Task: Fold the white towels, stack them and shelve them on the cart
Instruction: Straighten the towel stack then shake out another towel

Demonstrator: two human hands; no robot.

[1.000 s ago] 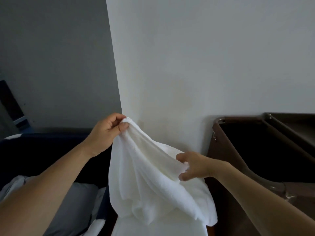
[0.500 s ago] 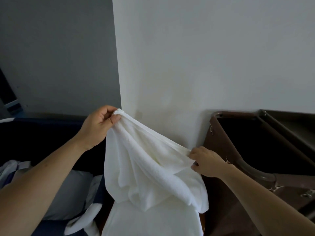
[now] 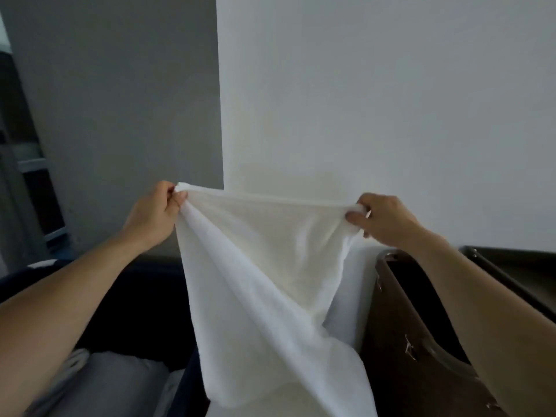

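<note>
Between both hands, white towel (image 3: pixel 255 266) stretched, left grip (image 3: pixel 156 212) and right grip (image 3: pixel 382 218) pinching its top corners

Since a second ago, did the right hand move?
Yes. The right hand rose and swung right: it was left of and below the brown bin rim, and is now above it, pulling the white towel edge taut.

right hand (image 3: pixel 388 219): moved out and up to a corner
white towel (image 3: pixel 270 266): top edge now stretched taut
left hand (image 3: pixel 153 215): raised
</note>
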